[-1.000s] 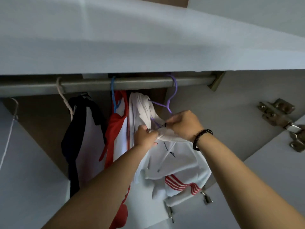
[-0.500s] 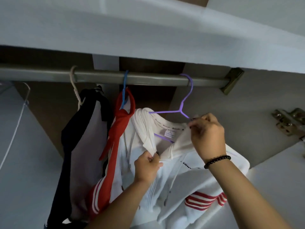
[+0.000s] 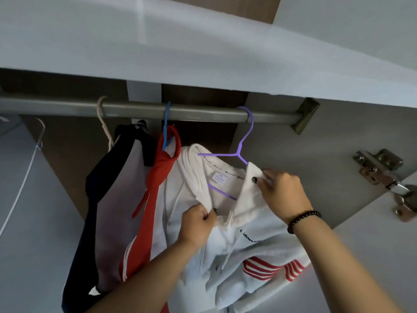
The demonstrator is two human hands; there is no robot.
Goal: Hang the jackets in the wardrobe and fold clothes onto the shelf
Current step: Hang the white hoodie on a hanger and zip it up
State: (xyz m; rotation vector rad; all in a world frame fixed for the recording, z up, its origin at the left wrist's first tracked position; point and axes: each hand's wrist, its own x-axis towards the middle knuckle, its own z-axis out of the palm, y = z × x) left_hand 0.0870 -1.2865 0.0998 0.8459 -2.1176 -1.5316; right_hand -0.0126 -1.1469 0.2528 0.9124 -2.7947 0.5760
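A white hooded jacket (image 3: 255,242) with red sleeve stripes hangs on a purple hanger (image 3: 244,141) hooked over the grey wardrobe rail (image 3: 203,112). My left hand (image 3: 198,222) pinches the left edge of the jacket's collar. My right hand (image 3: 282,193), with a black bead bracelet at the wrist, grips the right collar edge up by the hanger's shoulder. To the left hang a red and white jacket (image 3: 155,193) on a blue hanger (image 3: 166,123) and a black and white jacket (image 3: 108,199) on a rope-wrapped hanger (image 3: 102,118).
The wardrobe's top panel (image 3: 203,53) juts out above the rail. An open door with metal hinges (image 3: 383,172) stands at the right. A thin white hanger (image 3: 27,170) hangs at the far left. The rail bracket (image 3: 304,116) ends the rail at the right.
The white jacket's collar has been spread open on the purple hanger, showing the label. My hands have drawn apart, the right up to the hanger's shoulder, the left lower on the collar.
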